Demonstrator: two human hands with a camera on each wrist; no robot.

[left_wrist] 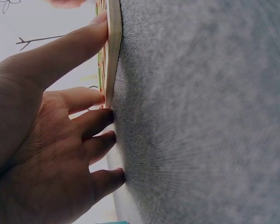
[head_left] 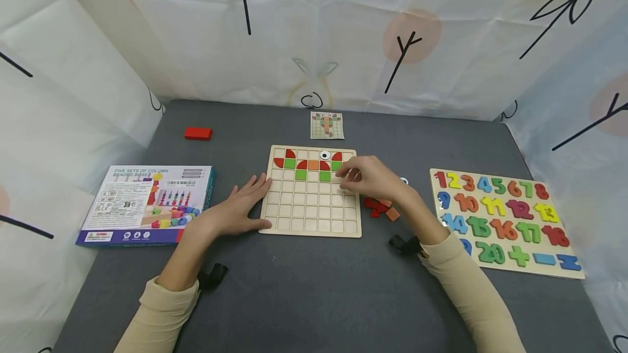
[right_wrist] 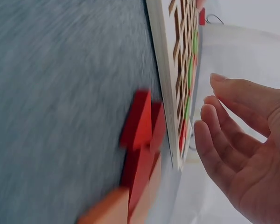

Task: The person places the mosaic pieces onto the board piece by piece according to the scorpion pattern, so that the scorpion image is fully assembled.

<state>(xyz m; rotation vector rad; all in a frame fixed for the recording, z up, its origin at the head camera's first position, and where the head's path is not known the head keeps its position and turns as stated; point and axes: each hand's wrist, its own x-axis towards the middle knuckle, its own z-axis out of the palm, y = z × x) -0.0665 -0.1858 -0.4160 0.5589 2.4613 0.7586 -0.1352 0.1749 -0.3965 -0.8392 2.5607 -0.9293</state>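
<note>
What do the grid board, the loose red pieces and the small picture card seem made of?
Grid board: probably wood, matte; pale, tan edge. Loose red pieces: probably painted wood, smooth; even color on flat faces, though plastic is possible. Small picture card: likely printed paper or cardboard; thin and flat, finish unclear.

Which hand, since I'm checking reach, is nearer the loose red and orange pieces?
Right. The right hand is over the wooden grid board's right edge, close to the loose pieces; the left hand rests at the opposite edge, farther away.
</note>
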